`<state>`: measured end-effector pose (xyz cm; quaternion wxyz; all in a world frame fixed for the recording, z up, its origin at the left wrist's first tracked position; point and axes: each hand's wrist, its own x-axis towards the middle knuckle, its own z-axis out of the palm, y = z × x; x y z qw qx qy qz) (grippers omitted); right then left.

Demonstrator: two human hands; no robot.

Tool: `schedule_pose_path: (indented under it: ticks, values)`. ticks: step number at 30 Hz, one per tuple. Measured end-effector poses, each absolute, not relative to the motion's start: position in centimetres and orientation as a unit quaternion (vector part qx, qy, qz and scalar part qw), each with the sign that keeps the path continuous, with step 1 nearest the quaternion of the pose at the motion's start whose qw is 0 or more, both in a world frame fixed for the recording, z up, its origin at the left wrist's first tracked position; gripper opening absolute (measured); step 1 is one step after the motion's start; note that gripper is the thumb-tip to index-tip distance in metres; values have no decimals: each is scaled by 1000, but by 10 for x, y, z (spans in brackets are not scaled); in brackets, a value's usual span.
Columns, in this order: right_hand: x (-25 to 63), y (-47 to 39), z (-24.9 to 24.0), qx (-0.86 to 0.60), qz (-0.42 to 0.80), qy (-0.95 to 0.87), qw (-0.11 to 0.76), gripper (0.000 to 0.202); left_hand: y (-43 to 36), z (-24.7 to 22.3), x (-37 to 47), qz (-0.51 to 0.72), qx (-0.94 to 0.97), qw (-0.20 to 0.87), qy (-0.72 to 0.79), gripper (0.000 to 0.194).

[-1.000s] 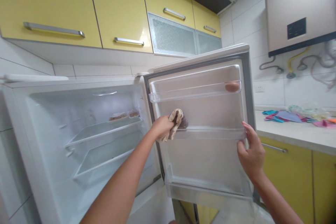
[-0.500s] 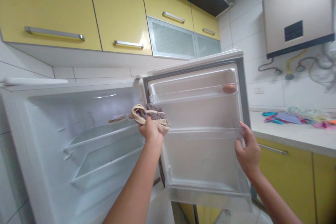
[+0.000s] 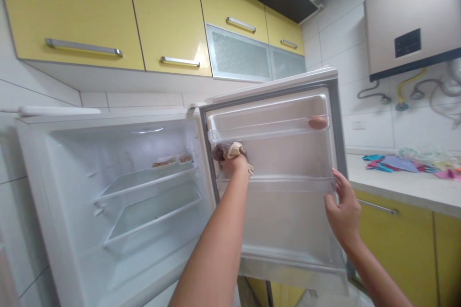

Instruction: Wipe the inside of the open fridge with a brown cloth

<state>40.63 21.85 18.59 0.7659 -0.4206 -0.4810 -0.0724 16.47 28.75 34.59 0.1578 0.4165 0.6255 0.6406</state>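
Since the last frame, left hand [image 3: 236, 165] has moved right, gripping cloth [image 3: 230, 151] at the inner door [image 3: 281, 220], above the middle rack [image 3: 288, 184]. Right hand [image 3: 344, 206] half-open, fingers at the rack's outer end.

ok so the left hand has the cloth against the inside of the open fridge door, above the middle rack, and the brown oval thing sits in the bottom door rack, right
Not quite: the head view shows the brown oval thing in the top rack. The left hand does have the cloth against the open fridge door, above the middle rack.
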Motion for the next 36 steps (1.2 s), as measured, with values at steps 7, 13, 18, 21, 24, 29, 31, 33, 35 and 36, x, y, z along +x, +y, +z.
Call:
schedule_pose_path:
  ticks: [7, 13, 18, 21, 24, 29, 31, 33, 35, 36]
  values:
    - [405, 212, 190, -426, -69, -483, 762, 62, 275, 336, 187, 502, 541, -21, 675, 32]
    - [403, 210, 191, -434, -85, -492, 750, 61, 268, 337, 213, 349, 703, -228, 577, 33]
    - [405, 214, 192, -432, -74, -494, 751, 63, 269, 345, 231, 257, 770, -321, 487, 29]
    - [405, 214, 192, -434, -76, -498, 747, 64, 271, 347, 251, 231, 818, -379, 365, 34]
    - [403, 213, 190, -439, -86, -498, 743, 65, 275, 346, 278, 234, 829, -431, 269, 38]
    - [403, 215, 189, -450, -86, -498, 736, 68, 285, 346, 294, 213, 839, -465, 183, 36]
    - [402, 218, 189, -455, -90, -498, 732, 69, 289, 350, 287, 147, 867, -459, 131, 34]
    - [401, 221, 191, -457, -92, -497, 732, 70, 291, 355, 282, 66, 892, -439, 85, 28]
    - [400, 224, 193, -458, -90, -495, 733, 71, 293, 360, 282, 15, 904, -421, 69, 23]
    - [400, 224, 194, -458, -90, -493, 734, 71, 294, 362, 284, 5, 906, -417, 69, 23]
